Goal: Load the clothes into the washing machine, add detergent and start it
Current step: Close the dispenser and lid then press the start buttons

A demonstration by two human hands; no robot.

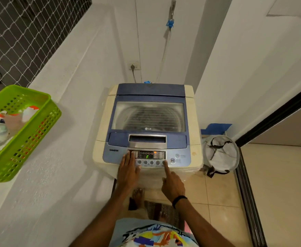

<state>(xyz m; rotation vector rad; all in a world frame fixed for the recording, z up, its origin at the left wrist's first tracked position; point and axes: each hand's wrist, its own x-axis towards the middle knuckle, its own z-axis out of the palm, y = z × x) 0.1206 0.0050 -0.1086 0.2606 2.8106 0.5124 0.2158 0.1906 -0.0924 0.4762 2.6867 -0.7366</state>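
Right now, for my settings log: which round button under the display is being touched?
The rightmost in the button row, hidden under the right hand's index fingertip; the other four show uncovered.

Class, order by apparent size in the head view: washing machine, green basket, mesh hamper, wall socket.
1. Blue-and-cream top-loading washing machine.
2. Green plastic basket, though nearness inflates it.
3. White mesh laundry hamper.
4. White wall socket.

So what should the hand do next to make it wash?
Probably move the pointing finger of the right hand sideways onto the round start/pause button and press it. The lid is shut, clothes show through its window, the display is lit, and that finger sits at the right end of the button row.
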